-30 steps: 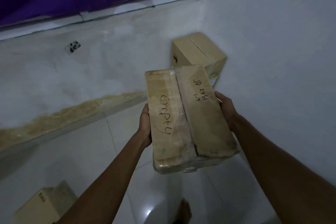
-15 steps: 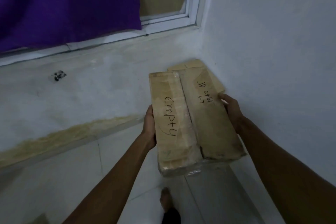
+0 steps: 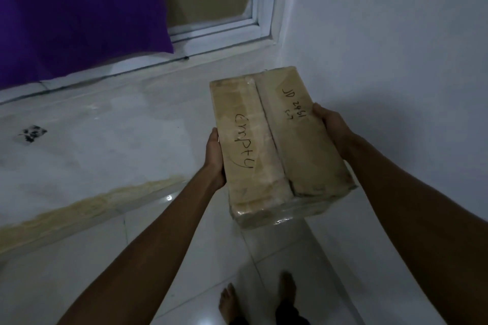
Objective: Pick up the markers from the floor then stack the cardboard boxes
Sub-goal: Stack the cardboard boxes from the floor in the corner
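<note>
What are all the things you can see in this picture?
cardboard box: one, tan, taped, "Empty" written on top, held up in the middle near the corner
curtain: one, purple, top left
window: one, white frame, top middle, partly behind the curtain
wall: one, white, right side
ledge: one, whitish, under the window
dark mark: one, black, on the ledge at the left
floor: white shiny tiles, bottom
bare feet: two, on the floor at the bottom edge
left hand: one, holds the box's left side
right hand: one, holds the box's right side
</note>
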A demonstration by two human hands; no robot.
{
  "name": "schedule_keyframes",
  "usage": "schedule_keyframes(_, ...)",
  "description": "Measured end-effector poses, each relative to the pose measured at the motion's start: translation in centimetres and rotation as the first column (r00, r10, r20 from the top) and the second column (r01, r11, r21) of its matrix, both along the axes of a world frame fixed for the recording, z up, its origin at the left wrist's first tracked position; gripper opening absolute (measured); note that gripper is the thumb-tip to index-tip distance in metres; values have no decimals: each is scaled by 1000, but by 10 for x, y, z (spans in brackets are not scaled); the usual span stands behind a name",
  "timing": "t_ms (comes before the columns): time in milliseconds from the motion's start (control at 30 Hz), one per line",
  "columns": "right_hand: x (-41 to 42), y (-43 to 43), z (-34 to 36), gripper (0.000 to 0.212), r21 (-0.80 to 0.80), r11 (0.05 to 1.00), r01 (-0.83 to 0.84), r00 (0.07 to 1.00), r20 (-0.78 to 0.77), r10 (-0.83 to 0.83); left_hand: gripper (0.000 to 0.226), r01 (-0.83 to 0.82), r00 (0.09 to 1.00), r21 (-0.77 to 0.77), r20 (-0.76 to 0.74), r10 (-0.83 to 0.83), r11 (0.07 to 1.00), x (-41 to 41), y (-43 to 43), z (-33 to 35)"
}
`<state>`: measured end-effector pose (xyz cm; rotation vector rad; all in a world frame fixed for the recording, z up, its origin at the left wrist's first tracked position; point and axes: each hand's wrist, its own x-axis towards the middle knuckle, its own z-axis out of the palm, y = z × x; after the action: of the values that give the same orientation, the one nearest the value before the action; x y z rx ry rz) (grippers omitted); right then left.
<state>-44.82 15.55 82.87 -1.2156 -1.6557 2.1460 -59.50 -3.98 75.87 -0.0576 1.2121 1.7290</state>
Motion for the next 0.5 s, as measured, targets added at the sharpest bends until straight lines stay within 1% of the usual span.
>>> schedule_keyframes(67, -9, 19, 0, 46, 37, 999, -11, 998, 68, 8, 58, -10, 1000, 1, 13, 10, 1000, -4, 16, -2)
schedule_keyframes(167, -23, 47, -2, 50, 50, 996, -69, 989, 134, 62, 59, -38, 999, -18, 32, 39, 999, -11, 40, -4)
schedule_keyframes(300, -40, 74, 0, 52, 72, 991, -109, 976, 198, 92, 61, -103, 994, -99, -37, 100, 990, -26, 67, -6)
schedule_keyframes(367, -50, 83, 1, 59, 134, 982, -135, 965, 244, 99, 63, -109, 992, -161, -86, 96, 981, -33, 75, -10)
schedule_keyframes(433, -59, 95, 2, 72, 214, 962, -169, 947, 306, 98, 72, -114, 990, -231, -110, 91, 966, -44, 82, -21)
schedule_keyframes(500, -70, 114, -7, 79, 283, 932, -225, 931, 345, 120, 99, -107, 989, -279, -126, 74, 954, -73, 91, -68)
